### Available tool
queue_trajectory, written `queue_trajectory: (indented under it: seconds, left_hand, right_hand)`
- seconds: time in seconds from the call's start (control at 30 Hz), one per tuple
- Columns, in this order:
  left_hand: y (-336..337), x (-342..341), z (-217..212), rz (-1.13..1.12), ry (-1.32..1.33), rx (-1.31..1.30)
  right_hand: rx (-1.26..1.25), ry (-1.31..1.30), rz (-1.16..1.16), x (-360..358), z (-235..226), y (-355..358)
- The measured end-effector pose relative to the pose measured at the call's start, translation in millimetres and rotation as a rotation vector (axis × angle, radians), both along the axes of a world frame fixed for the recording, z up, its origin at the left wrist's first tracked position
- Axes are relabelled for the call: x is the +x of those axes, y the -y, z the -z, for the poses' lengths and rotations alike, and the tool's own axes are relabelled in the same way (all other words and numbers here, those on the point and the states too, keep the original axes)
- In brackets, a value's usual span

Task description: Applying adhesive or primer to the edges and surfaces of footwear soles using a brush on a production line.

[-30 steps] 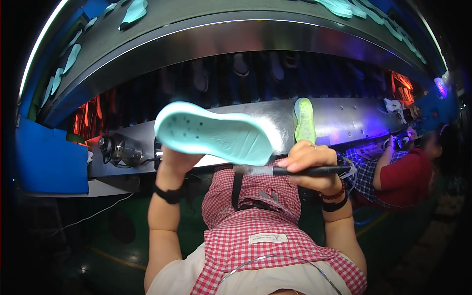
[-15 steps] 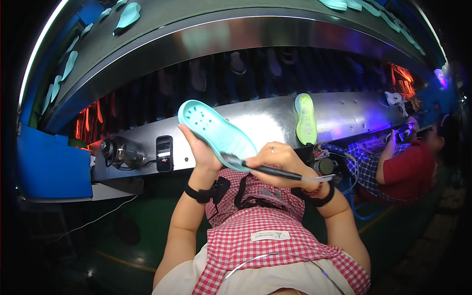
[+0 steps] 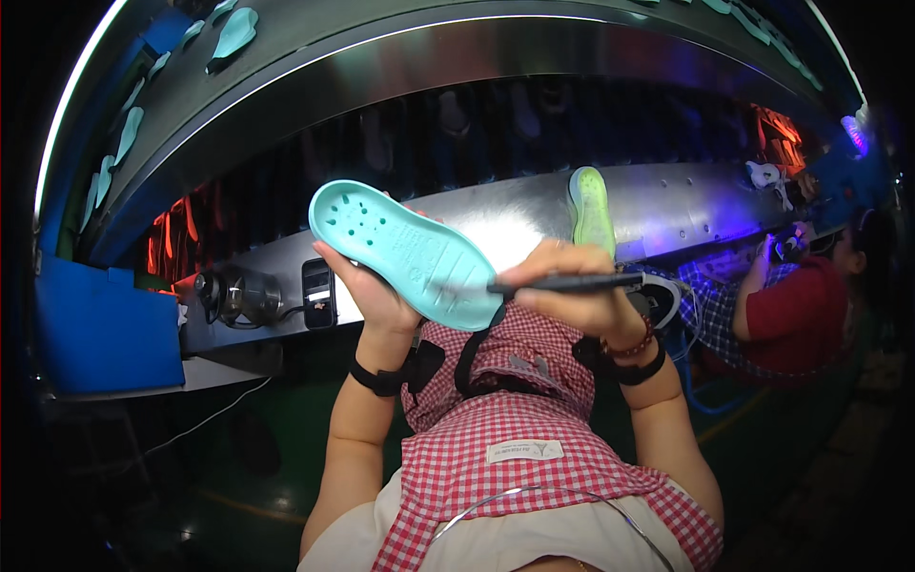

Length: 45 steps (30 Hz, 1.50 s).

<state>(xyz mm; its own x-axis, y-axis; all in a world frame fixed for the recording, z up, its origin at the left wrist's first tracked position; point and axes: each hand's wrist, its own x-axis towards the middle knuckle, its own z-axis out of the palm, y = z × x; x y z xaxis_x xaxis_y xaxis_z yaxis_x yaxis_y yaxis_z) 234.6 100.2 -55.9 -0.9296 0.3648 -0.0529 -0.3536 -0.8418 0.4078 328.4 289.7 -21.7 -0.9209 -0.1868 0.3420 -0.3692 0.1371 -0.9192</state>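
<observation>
Since half a second ago, the turquoise shoe sole [image 3: 412,253] has tipped flatter and swung to lie more across the picture, its heel end now up and to the left, and the dark brush handle [image 3: 562,282] has levelled out.

Head view: the left hand [image 3: 367,286] rises from a bent forearm with a black wristband, palm under the sole, thumb curled over its near edge; its grip is closed on the sole. The right hand [image 3: 572,296] sits just right of the sole, wrist cocked with a dark bead bracelet and a black band, fingers pinched shut around the brush handle, whose tip touches the sole's toe end.

The sole is a smooth moulded piece, long and rounded, with small pits at its heel and a shallow raised rim. It stands between the two hands, held above the red-and-white checked apron [image 3: 534,448]. Behind the sole runs a shiny curved metal conveyor housing [image 3: 686,205], where a yellow-green sole [image 3: 591,205] stands upright, well right of the turquoise one. Far right of the sole, another person in a red top [image 3: 810,315] works at the same line.
</observation>
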Motion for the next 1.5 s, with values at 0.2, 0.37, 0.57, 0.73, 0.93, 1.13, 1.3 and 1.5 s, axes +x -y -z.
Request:
queue_trajectory:
  seconds: [0.2, 0.37, 0.57, 0.73, 0.93, 1.13, 1.3, 1.5]
  left_hand:
    - [1, -2, -17, -0.011, -0.103, -0.089]
    - [-1, -3, -33, 0.012, -0.08, -0.087]
    - [-20, 36, -20, 0.137, -0.187, 0.114]
    - [-10, 25, -17, 0.146, -0.045, 0.146]
    - [-9, 20, -14, 0.201, -0.061, 0.284]
    - [-3, 11, -19, 0.231, -0.122, -0.001]
    - [0, 4, -24, 0.26, -0.144, -0.03]
    - [4, -4, -32, 0.467, -0.044, -0.03]
  right_hand:
    - [-0.014, -0.057, -0.27, 1, 3, -6]
    - [-0.579, 0.328, -0.155, -2, 19, -3]
    - [-0.933, 0.408, 0.019, -5, 16, 27]
    - [-0.37, 0.135, -0.03, 3, 1, 23]
    - [-0.106, -0.103, -0.125, -5, -4, 25]
    - [-0.083, -0.028, -0.047, -13, -11, 6]
    - [-0.072, 0.087, -0.018, -10, -16, 6]
    - [0.036, -0.117, -0.317, 5, -20, 9]
